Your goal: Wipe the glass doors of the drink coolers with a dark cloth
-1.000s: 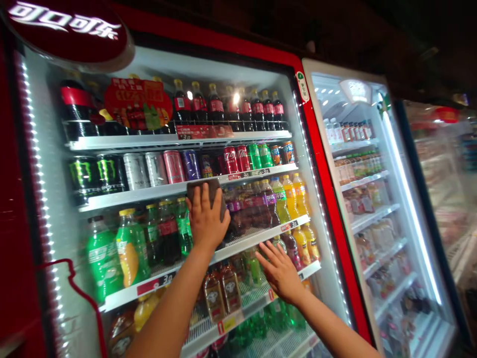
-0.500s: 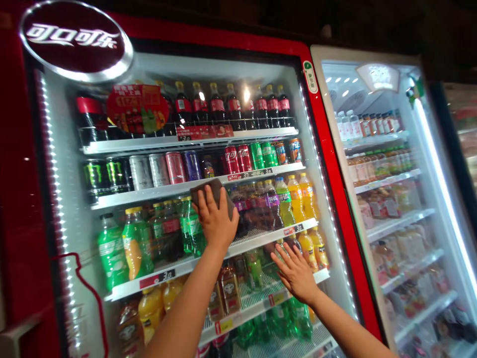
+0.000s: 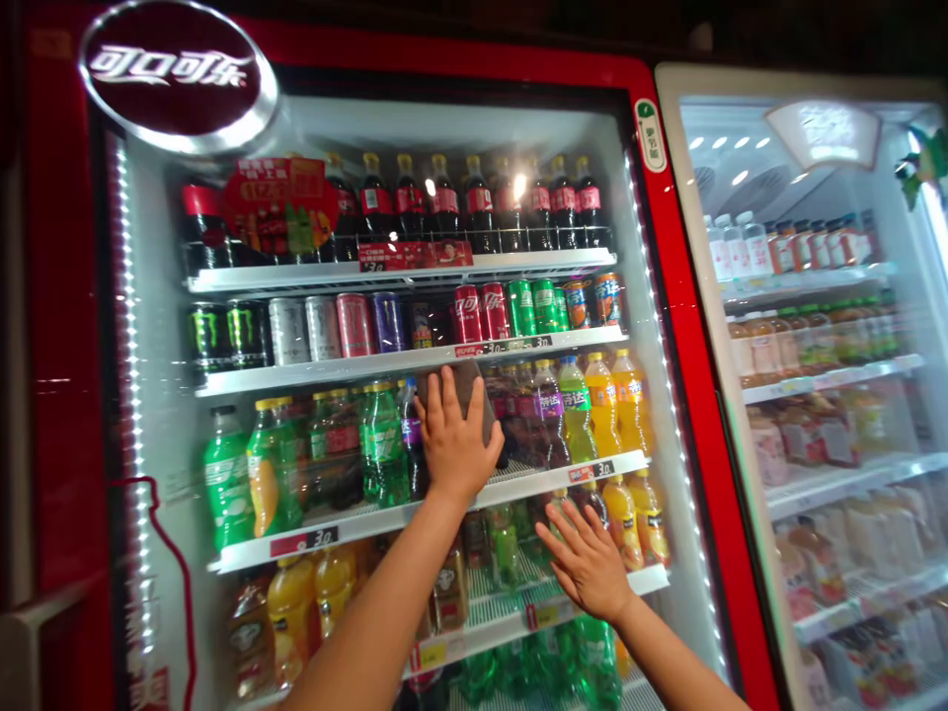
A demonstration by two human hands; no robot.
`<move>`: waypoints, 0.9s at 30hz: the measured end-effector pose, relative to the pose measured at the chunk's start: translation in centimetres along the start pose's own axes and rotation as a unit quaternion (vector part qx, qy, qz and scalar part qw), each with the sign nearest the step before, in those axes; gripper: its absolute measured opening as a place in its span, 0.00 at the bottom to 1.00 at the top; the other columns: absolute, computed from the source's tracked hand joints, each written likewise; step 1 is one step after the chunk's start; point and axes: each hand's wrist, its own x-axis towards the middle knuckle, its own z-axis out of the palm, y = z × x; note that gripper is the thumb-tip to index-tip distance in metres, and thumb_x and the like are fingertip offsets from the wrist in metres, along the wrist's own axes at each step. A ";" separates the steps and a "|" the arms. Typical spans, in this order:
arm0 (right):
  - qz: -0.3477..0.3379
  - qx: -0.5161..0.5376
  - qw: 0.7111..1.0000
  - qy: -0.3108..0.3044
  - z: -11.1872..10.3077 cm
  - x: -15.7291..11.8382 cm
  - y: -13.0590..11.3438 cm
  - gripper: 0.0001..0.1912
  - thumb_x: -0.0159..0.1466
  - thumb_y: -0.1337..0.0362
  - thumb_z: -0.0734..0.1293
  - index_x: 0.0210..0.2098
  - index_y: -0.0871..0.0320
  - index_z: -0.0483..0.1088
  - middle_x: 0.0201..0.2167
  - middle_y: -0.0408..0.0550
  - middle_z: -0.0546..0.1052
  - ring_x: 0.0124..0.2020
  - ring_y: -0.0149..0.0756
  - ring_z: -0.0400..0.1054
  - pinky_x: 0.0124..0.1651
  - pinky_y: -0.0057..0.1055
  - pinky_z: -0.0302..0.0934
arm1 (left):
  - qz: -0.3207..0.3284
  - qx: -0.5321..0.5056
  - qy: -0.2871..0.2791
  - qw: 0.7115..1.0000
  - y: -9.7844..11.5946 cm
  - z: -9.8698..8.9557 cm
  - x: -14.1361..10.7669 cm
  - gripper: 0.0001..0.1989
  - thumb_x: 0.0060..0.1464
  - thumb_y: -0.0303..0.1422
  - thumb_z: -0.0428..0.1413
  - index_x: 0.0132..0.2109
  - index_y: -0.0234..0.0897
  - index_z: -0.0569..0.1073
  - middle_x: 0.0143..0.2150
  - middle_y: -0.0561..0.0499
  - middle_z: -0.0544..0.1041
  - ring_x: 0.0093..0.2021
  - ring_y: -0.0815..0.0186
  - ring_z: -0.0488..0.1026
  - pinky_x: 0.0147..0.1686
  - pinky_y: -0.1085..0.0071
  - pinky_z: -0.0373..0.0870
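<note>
My left hand [image 3: 457, 434] lies with fingers spread over a dark grey folded cloth [image 3: 468, 380], pressing it flat against the glass door [image 3: 474, 128] of a red drinks fridge. Most of the cloth is hidden behind the fingers; its top and right edges show. My right hand [image 3: 589, 565], lower and to the right, has its fingers spread on or just in front of the same glass, with nothing in it. Behind the glass, a green bottle [image 3: 383, 449] and a purple-labelled bottle [image 3: 549, 415] stand on the shelf at the left hand's level.
Shelves of cola bottles [image 3: 480, 207] and cans [image 3: 355, 326] fill the fridge's upper part. An oval lit sign [image 3: 178, 74] sits at its top left corner. To the right stands a second, white-framed drinks fridge [image 3: 671, 99]. A dark red cord-like line [image 3: 182, 563] shows at lower left.
My left hand and the cloth have slid right across the glass, uncovering a dark bottle beside the green one. My right hand stays almost in place. The view has shifted and levelled slightly.
</note>
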 end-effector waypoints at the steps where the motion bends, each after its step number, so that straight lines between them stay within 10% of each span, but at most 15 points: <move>1: 0.000 0.001 1.000 -0.001 0.0 0.0 0.0 0.34 0.66 0.61 0.66 0.70 0.47 0.60 0.68 0.45 0.67 0.74 0.43 0.48 0.76 0.47 0.30 | 0.006 -0.004 -0.002 1.000 1.1 0.7 0.8 0.35 0.58 0.37 0.59 0.71 0.40 0.62 0.78 0.39 0.41 0.76 0.39 0.41 0.70 0.33 0.41; 7: 0.001 0.013 1.000 0.004 -0.1 0.1 0.3 0.31 0.67 0.57 0.67 0.68 0.47 0.63 0.67 0.44 0.69 0.76 0.41 0.42 0.77 0.46 0.27 | 0.170 -0.041 -0.075 0.982 3.7 1.8 -2.1 0.34 0.59 0.39 0.59 0.71 0.45 0.62 0.76 0.42 0.53 0.76 0.50 0.48 0.73 0.44 0.42; 14: 0.002 0.026 1.000 -0.001 -0.1 0.2 0.5 0.33 0.68 0.54 0.67 0.70 0.47 0.60 0.70 0.43 0.65 0.77 0.39 0.36 0.77 0.45 0.25 | 0.005 -0.005 0.007 1.000 2.2 1.4 -1.6 0.30 0.60 0.36 0.59 0.68 0.45 0.67 0.76 0.44 0.53 0.76 0.46 0.48 0.69 0.42 0.54; 21: 0.005 0.027 0.999 0.016 0.3 0.0 0.6 0.32 0.67 0.54 0.67 0.69 0.46 0.61 0.69 0.42 0.66 0.77 0.40 0.36 0.77 0.46 0.25 | 0.148 -0.036 -0.066 0.986 7.4 4.0 -0.7 0.34 0.59 0.40 0.59 0.71 0.45 0.62 0.77 0.44 0.52 0.76 0.49 0.48 0.73 0.44 0.44; 27: 0.002 0.042 0.999 0.010 0.1 0.1 0.9 0.32 0.69 0.54 0.66 0.71 0.46 0.59 0.70 0.41 0.64 0.77 0.39 0.35 0.77 0.45 0.22 | 0.118 -0.006 -0.025 0.993 4.0 2.6 -4.5 0.34 0.60 0.40 0.59 0.71 0.47 0.61 0.76 0.42 0.54 0.75 0.48 0.50 0.71 0.43 0.50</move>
